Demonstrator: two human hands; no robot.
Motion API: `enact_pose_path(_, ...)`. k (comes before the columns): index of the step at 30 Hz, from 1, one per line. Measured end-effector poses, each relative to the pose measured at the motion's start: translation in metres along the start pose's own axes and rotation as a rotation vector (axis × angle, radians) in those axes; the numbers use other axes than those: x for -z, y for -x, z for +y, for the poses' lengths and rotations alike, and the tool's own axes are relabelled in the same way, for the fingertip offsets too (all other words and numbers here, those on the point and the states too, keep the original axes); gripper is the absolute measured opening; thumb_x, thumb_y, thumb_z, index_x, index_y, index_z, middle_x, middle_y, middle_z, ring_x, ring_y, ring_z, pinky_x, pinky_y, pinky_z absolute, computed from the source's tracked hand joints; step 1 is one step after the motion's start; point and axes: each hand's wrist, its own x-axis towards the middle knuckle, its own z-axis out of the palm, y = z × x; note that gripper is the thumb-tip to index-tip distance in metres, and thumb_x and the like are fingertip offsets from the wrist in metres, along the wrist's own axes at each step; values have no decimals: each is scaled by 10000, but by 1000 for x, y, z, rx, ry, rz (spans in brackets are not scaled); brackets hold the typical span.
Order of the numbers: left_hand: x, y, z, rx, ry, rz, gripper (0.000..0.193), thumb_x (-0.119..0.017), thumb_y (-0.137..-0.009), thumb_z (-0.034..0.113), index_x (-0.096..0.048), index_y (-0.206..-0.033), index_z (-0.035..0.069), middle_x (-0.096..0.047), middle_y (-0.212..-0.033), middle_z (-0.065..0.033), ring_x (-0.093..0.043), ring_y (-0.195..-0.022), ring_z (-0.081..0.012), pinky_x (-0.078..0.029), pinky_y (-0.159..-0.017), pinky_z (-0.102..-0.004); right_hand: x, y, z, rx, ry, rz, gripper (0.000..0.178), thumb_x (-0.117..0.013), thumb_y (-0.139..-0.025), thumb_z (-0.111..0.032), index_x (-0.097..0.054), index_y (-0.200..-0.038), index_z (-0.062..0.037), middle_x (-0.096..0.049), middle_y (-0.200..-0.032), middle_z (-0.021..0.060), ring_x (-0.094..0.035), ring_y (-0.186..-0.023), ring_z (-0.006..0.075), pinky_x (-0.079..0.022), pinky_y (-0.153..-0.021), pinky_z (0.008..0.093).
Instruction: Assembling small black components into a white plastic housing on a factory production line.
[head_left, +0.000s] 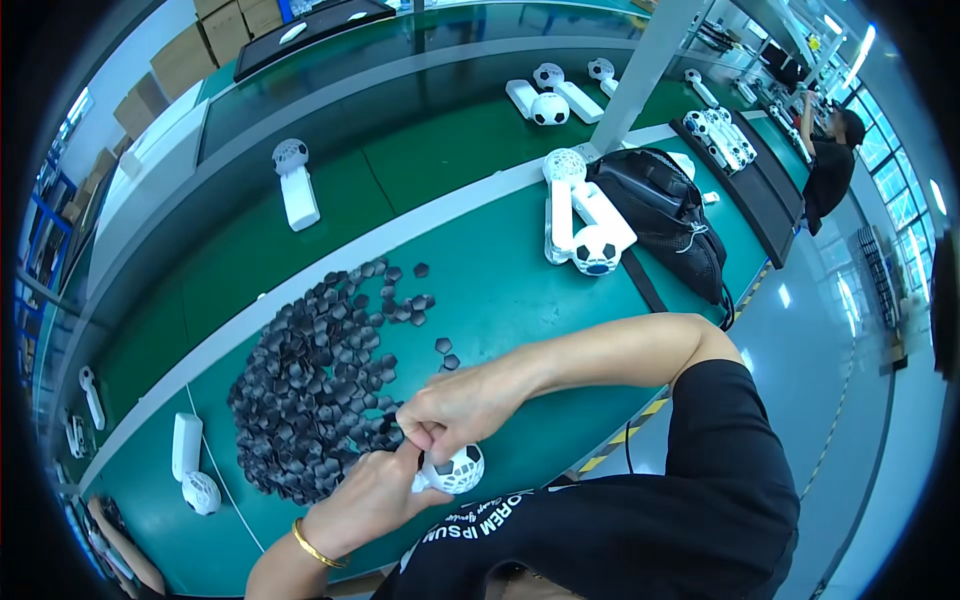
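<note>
Both hands are holding a white ball at the tabletop's near edge: left hand gripping it underneath, right hand pinching on top. Dark pieces are lying piled just beyond.

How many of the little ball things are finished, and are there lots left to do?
One black-and-white finished ball sits on its white stand across the table. Both hands, left hand and right hand, are pressing a dark piece onto a part-filled ball. A big pile of dark hexagon pieces and bare white lattice balls still wait.
</note>
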Motion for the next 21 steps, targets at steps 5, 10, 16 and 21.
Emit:
enact_pose_path(5, 65, -2, 11, -33, 71, 146, 523, -839, -675, 210, -588, -1078, -9, -674, -872, -185, -686, -779, -316, -541, -686, -361, 106, 24, 30, 153, 229, 657, 227, -697, -838, -242, -637, -957, -58, -636, -920, 73, -621, -838, 169, -501, -738, 307)
enact_pose_path(10, 148, -22, -38, 119, -74, 591, 509, -823, -634, 104, -612, -1084, -4, -670, -875, -153, -651, -792, -242, -506, -748, -324, 235, 80, 127, -532, 1003, 1364, 469, -715, -770, -288, -591, -1180, -97, -551, -1230, 173, -513, -1166, 346, -455, -968, 456)
enact_pose_path(16, 222, -71, -176, 247, -255, 789, 512, -790, -716, 257, -609, -1112, -13, -668, -958, -199, -635, -871, -314, -486, -808, -372, 306, 152, 219, -1008, 862, 1313, 717, -726, -765, -402, -461, -1358, -101, -552, -1260, 232, -526, -1190, 390, -447, -982, 464)
enact_pose_path(21, 231, -103, -241, 341, -285, 883, 554, -765, -757, 299, -586, -1178, -14, -648, -1074, -243, -624, -994, -373, -480, -878, -413, 311, 159, 228, -1067, 734, 1223, 698, -730, -744, -367, -479, -1336, -92, -540, -1279, 238, -555, -1152, 383, -441, -991, 449)
